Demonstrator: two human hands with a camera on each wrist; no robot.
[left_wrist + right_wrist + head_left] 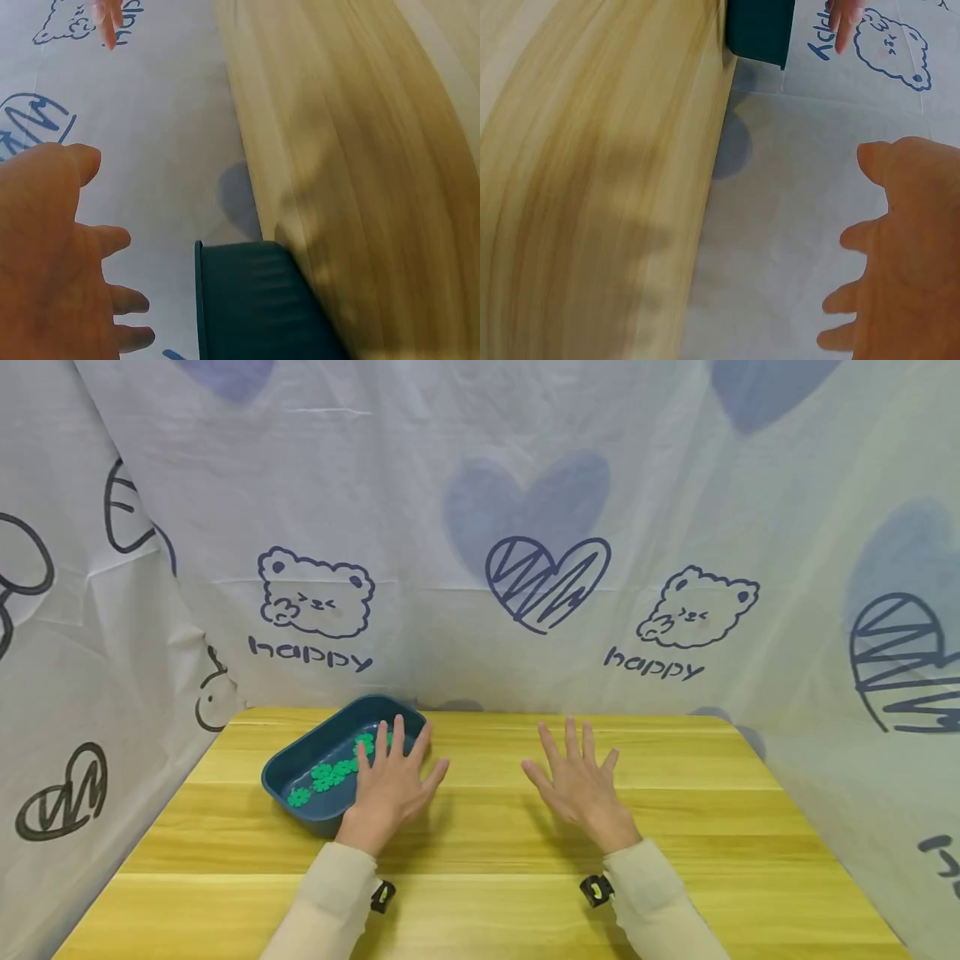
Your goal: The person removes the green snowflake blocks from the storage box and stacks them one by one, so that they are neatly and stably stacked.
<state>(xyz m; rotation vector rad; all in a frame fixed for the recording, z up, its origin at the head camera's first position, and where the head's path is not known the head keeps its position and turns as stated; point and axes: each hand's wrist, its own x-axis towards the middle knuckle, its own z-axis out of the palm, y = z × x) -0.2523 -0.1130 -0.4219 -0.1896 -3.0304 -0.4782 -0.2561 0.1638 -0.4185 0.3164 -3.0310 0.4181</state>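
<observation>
Palm down and fingers spread, my left hand [392,783] hovers in front of the dark teal bin [281,768], covering part of its right side in the head view. Inside the bin lie several green flower-shaped plastic pieces [322,777]; others are partly hidden by the hand. My right hand [583,787] is held above the wooden table, its fingers spread too, holding nothing. In the left wrist view, the left hand [52,255] is apart from the bin wall [255,307]. The right wrist view shows the right hand [911,247] with straight fingers and nothing in them.
The yellow wood-grain table [487,860] runs back to a white cloth [420,527] printed with hearts, bears and the word happy. Cloth also hangs at the left and right sides. A small black device [597,890] sits at the right wrist, another [383,896] at the left.
</observation>
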